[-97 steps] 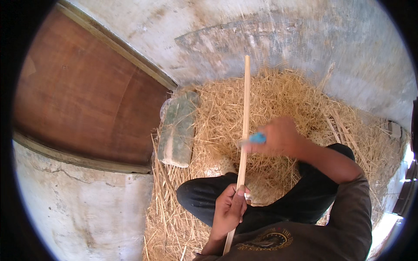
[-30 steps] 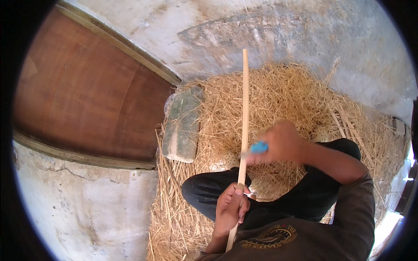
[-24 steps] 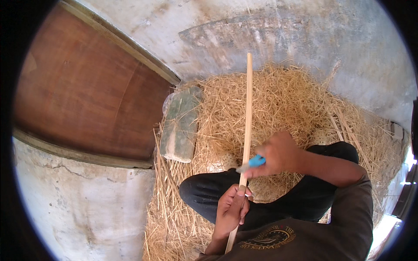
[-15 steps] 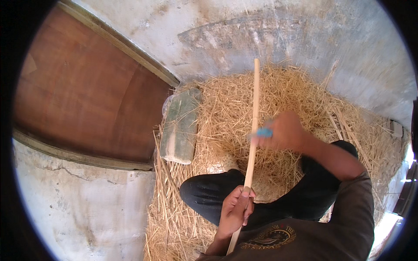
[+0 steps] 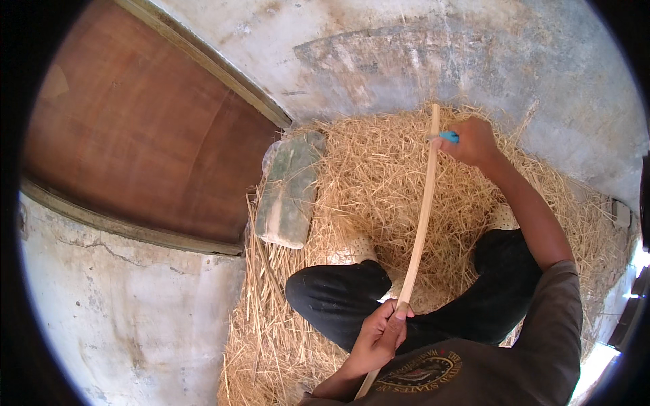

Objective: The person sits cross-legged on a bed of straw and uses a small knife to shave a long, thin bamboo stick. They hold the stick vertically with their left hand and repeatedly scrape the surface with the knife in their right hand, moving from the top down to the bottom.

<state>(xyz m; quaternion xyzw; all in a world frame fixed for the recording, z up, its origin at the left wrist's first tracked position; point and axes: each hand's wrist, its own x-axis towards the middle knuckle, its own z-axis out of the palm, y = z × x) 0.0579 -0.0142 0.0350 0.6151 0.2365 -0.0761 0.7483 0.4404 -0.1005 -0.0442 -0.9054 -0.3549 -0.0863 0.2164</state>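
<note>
A long, pale bamboo strip (image 5: 422, 223) slants up from my lap toward the wall, bowed slightly along its length. My left hand (image 5: 382, 335) grips its lower part, thumb lying along the top. Near the strip's far end, my right hand (image 5: 472, 142) is closed around a small blue-handled knife (image 5: 449, 137). The knife meets the strip just below its tip; its blade hardly shows. Beneath the strip's lower end are my crossed legs (image 5: 338, 298) in dark trousers.
Dry straw-like shavings (image 5: 379, 169) cover the floor around me. A worn greenish block (image 5: 290, 193) lies at the left, beside a brown wooden panel (image 5: 149, 128) in a frame. A stained plaster wall (image 5: 406, 61) rises beyond the far end of the strip.
My right hand has moved away from me along the strip with the knife, from mid-length to near its far end. The strip now leans further right; my left hand has shifted slightly right and down.
</note>
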